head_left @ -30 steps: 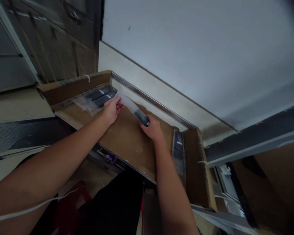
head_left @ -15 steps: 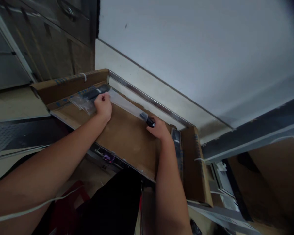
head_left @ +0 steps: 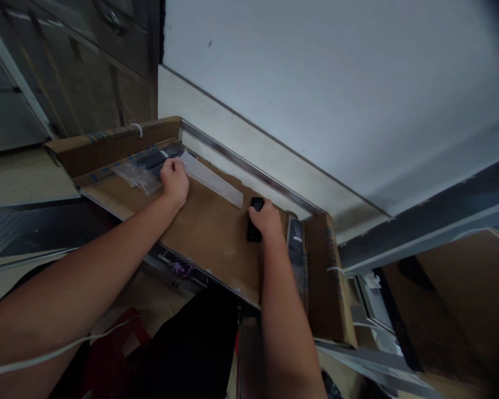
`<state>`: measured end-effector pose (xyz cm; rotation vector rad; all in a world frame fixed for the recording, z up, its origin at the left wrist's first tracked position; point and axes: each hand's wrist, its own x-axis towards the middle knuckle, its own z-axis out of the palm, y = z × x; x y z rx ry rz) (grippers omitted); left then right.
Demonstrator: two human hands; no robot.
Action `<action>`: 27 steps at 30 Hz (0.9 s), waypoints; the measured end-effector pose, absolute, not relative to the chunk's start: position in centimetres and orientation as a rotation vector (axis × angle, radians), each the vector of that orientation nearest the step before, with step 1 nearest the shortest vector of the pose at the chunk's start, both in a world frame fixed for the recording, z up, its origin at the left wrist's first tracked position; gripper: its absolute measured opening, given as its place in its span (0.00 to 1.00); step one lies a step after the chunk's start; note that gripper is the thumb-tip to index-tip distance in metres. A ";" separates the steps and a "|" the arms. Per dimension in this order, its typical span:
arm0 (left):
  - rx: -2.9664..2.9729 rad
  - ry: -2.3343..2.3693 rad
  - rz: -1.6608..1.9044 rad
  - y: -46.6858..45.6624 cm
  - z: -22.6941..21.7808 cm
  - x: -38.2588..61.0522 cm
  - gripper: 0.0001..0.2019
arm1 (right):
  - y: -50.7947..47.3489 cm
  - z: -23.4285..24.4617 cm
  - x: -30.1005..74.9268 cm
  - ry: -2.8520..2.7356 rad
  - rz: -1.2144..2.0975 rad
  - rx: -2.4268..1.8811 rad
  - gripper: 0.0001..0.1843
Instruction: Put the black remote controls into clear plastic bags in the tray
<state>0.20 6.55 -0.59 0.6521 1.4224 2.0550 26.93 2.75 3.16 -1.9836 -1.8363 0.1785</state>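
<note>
My left hand (head_left: 175,180) is closed, pinching one end of a long clear plastic bag (head_left: 216,183) that stretches flat toward the right. My right hand (head_left: 269,218) grips a slim black handheld device (head_left: 255,221), perhaps a remote control; its kind is not plain. The device is held over the cardboard, apart from the bag's free end. Beside my left hand, more black pieces in clear bags (head_left: 149,160) lie at the left end of the cardboard tray (head_left: 216,238). Another bagged black piece (head_left: 296,238) rests at the right end, next to my right wrist.
Cardboard side flaps (head_left: 324,277) stand up at both ends of the tray, with white ties through them. A white wall (head_left: 316,111) rises behind it, with a metal strip (head_left: 249,166) along the back. A white cable (head_left: 66,352) crosses near my left forearm.
The black device, earlier at the bag's right end, is now clear of it in my right hand and turned more upright in view. My left hand stays on the bag.
</note>
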 end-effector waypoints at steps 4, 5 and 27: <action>0.573 1.425 2.095 6.5 -0.2 0.4 0.13 | 3.1 2.8 26.3 -1.825 0.262 -1.911 0.23; 0.554 1.415 2.106 6.5 -0.1 0.4 0.13 | 3.1 2.8 26.0 -1.831 0.280 -1.899 0.24; 0.847 1.238 1.875 5.9 0.4 1.1 0.08 | 2.5 3.1 23.8 -1.683 1.135 -1.567 0.27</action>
